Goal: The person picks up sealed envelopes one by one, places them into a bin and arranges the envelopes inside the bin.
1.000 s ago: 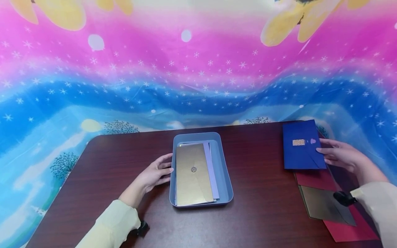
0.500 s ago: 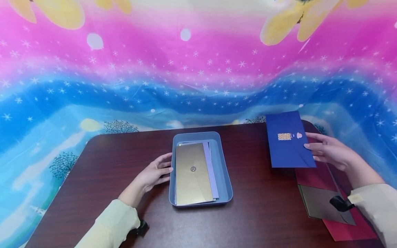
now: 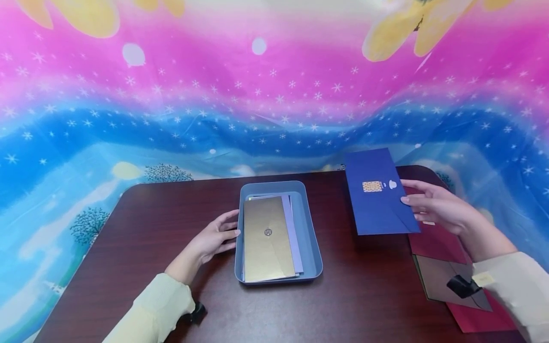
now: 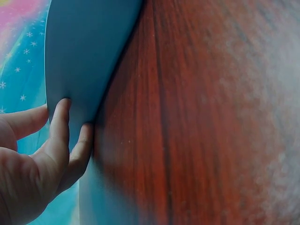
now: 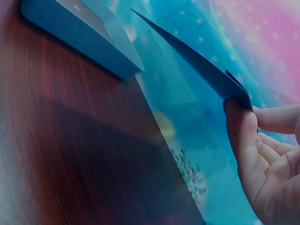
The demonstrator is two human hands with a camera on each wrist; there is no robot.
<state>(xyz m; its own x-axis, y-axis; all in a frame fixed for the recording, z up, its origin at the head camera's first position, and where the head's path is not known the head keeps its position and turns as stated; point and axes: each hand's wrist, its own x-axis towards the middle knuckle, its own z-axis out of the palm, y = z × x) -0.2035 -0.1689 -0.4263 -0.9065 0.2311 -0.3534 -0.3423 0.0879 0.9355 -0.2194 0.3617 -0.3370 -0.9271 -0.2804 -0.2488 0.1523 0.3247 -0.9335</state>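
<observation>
My right hand (image 3: 435, 205) pinches a dark blue envelope (image 3: 381, 212) by its right edge, thumb on top and fingers beneath. A patterned label and a small pale mark show on its face. The right wrist view shows the envelope (image 5: 201, 63) nearly edge-on, raised over the table. At the middle stands a grey-blue tray (image 3: 314, 257), holding a gold envelope (image 3: 266, 257) with a round emblem on top of lilac and pale ones. My left hand (image 3: 214, 238) rests its fingertips against the tray's left side; the left wrist view has them on the outer wall (image 4: 89, 51).
At the table's right lie a dark red envelope (image 3: 437, 245), a brown one (image 3: 450, 278) and a brighter red one (image 3: 480, 317), overlapping. The dark wood table (image 3: 180, 200) reaches back to a printed snowflake cloth (image 3: 274, 109).
My right hand has carried the blue envelope leftward and up, away from the other envelopes, uncovering more of the dark red one. The left hand and tray stay put.
</observation>
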